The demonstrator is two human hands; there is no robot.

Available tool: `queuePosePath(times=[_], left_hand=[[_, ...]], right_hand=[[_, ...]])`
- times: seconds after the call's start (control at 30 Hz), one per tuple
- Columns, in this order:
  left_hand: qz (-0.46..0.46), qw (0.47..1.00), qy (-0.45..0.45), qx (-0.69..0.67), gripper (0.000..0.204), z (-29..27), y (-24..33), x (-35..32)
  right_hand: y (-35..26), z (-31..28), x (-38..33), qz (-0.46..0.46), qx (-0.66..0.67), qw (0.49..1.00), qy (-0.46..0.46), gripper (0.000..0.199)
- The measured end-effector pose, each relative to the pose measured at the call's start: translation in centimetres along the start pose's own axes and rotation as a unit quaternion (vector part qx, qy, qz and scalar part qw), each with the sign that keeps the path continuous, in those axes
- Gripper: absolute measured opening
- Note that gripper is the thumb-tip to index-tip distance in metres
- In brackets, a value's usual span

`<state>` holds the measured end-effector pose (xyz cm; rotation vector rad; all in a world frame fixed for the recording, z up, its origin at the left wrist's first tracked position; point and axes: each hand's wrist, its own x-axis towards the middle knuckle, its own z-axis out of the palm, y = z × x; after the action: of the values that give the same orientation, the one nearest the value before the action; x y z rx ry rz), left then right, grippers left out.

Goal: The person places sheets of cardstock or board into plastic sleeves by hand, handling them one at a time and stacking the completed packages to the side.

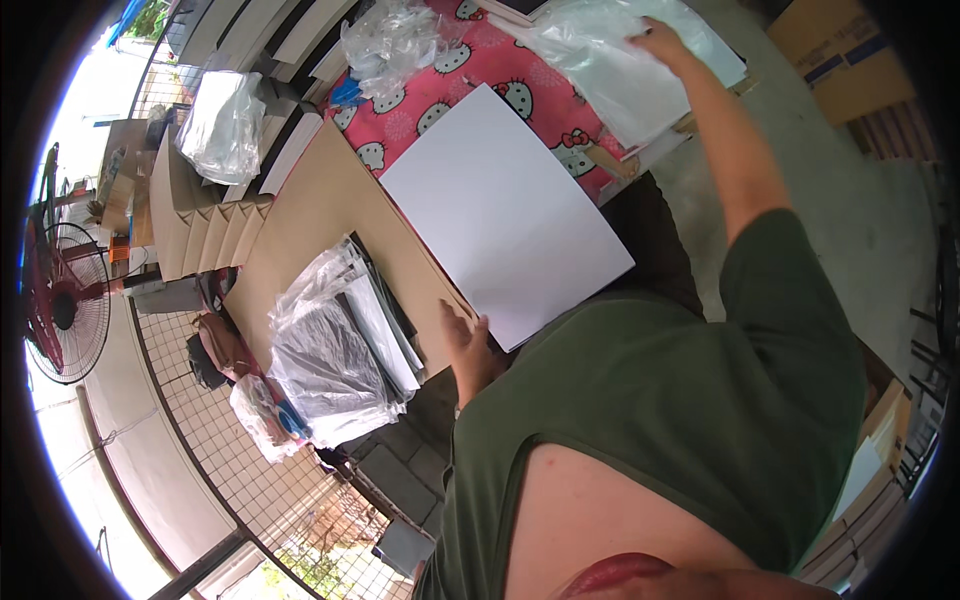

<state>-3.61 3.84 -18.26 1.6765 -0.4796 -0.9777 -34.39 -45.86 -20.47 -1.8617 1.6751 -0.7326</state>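
Observation:
A large white sheet or stack of paper (510, 215) lies in front of me, its lower corner close to my shirt. My left hand (468, 352) rests at the paper's lower left edge, thumb and fingers apart, by the brown board (330, 215) beside it. My right arm stretches to the far right, where my right hand (660, 42) lies on a pile of clear plastic sleeves (610, 85). Its fingers are bent and look apart at the plastic; no sleeve is visibly lifted.
Plastic-wrapped dark and white sheets (335, 345) lie on the board at the left. A pink patterned cloth (455, 80) covers the far surface, with crumpled clear plastic (395, 45) on it. Tall stacks (215, 235) and a fan (68, 305) stand left; a cardboard box (840, 55) stands far right.

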Motion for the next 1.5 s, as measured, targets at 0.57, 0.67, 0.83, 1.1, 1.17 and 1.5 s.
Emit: queuePosePath(times=[0.57, 0.67, 0.83, 1.1, 1.17, 1.5], left_hand=[[0.357, 0.881, -0.181, 0.253, 0.034, 9.0, 12.2, 5.1], [0.378, 0.873, -0.197, 0.238, 0.044, 12.7, 12.4, 5.2], [0.218, 0.912, -0.337, 0.082, 0.038, 14.1, 11.8, 6.2], [0.284, 0.874, -0.275, 0.284, 0.017, 12.9, 10.1, 10.3], [0.417, 0.808, -0.317, 0.270, 0.022, 14.1, 10.0, 10.5], [0.411, 0.470, -0.489, 0.610, 0.082, 22.2, 13.9, 10.6]], right_hand=[[-7.4, -0.1, -15.4, -0.403, -0.113, 0.902, -0.104, 0.020], [-10.3, 2.3, -18.6, -0.466, -0.098, 0.867, -0.150, 0.022], [-16.5, 1.4, -24.0, -0.383, 0.096, 0.902, -0.175, 0.018], [-4.9, -0.3, -12.7, -0.114, -0.134, 0.917, 0.359, 0.053], [-0.7, -1.1, -10.0, -0.027, -0.135, 0.961, 0.239, 0.060], [-2.4, -2.0, -11.5, 0.073, -0.035, 0.990, -0.113, 0.063]])
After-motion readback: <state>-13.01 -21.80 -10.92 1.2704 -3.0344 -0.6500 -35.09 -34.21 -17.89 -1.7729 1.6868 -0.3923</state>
